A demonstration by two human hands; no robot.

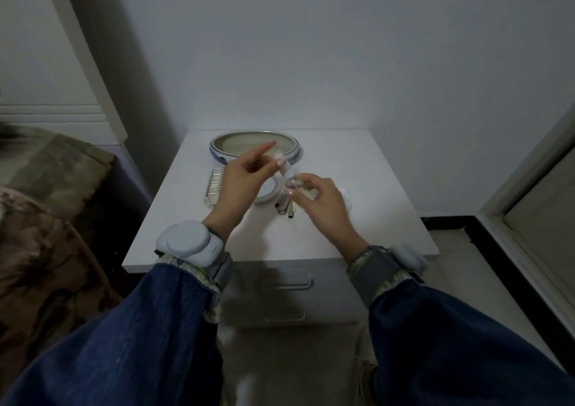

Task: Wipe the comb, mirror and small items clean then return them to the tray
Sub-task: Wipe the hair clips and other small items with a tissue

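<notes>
- Small clear item (pixel 303 187): above the table (pixel 373 162), pinched in right hand (pixel 323 201); looks light, slippery; best held by its ends.
- Left hand (pixel 245 176): pinching white wipe (pixel 281 164).
- Comb (pixel 214 184), mirror (pixel 267 190): lying outside tray (pixel 294 153).

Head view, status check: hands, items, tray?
Left hand pinches a white wipe; right hand grips a small clear item. Comb, mirror lie on the nightstand. Tray empty, nothing blocking.

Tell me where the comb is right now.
The comb lies flat on the white table, left of the left hand and just in front of the tray.
</notes>
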